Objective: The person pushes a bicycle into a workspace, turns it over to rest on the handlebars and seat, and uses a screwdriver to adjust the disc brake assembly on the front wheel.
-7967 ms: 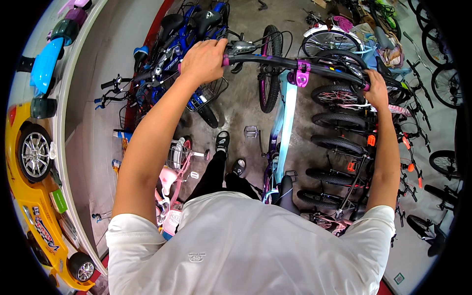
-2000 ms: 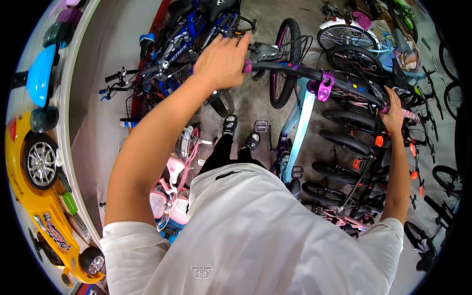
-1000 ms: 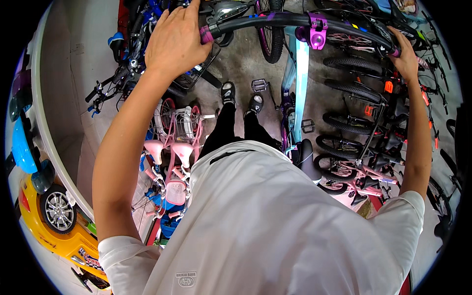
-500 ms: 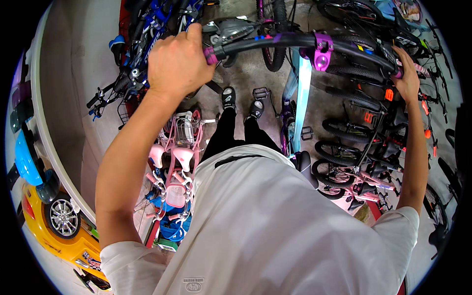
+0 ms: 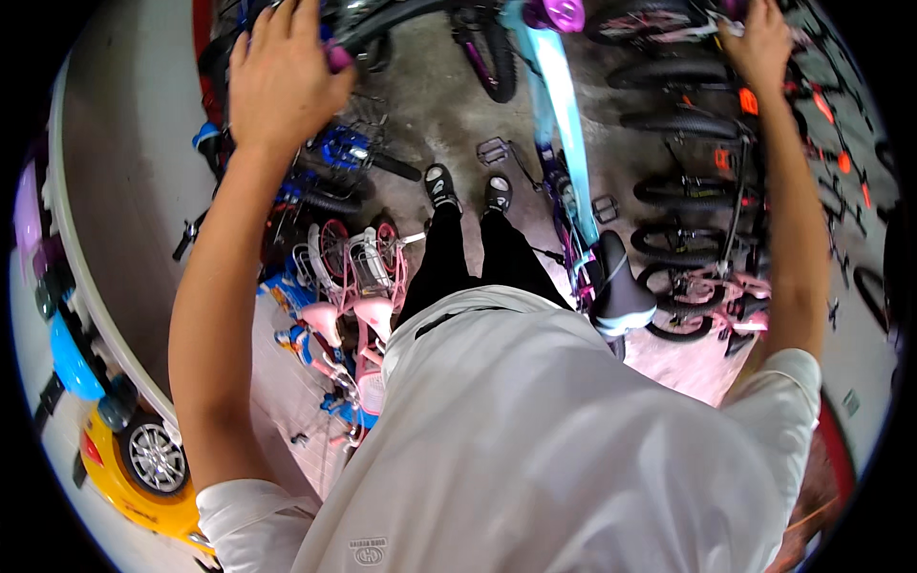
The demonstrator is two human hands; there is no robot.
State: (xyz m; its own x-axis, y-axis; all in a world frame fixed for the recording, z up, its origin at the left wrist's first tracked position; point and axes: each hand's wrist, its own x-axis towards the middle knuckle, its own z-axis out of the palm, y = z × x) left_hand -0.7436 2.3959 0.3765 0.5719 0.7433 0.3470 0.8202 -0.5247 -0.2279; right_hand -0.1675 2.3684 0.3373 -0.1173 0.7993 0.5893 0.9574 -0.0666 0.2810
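A bicycle with a light blue frame [image 5: 564,124] stands just right of my legs. Its black handlebar [image 5: 392,21] crosses the top edge of the view, partly cut off, with a purple stem [image 5: 559,11] at its middle. On the bar's left end rests my left hand [image 5: 287,91], closed around the purple grip with its fingers reaching forward. My right hand [image 5: 759,48] is at the bar's other end, its fingertips cut off by the picture's edge. Below the frame show the black saddle [image 5: 616,277], a pedal [image 5: 494,150] and the front wheel [image 5: 489,57].
Pink children's bicycles [image 5: 373,310] stand close on my left, with a blue bicycle [image 5: 346,148] ahead of them. Along the right side runs a row of bicycles with black tyres [image 5: 683,191]. A yellow toy car [image 5: 134,482] is at the far left, beside a pale curved edge [image 5: 62,191].
The handlebar and both hands have moved up toward the top edge of the view. More of the saddle now shows, and the surrounding bicycles have shifted in the picture.
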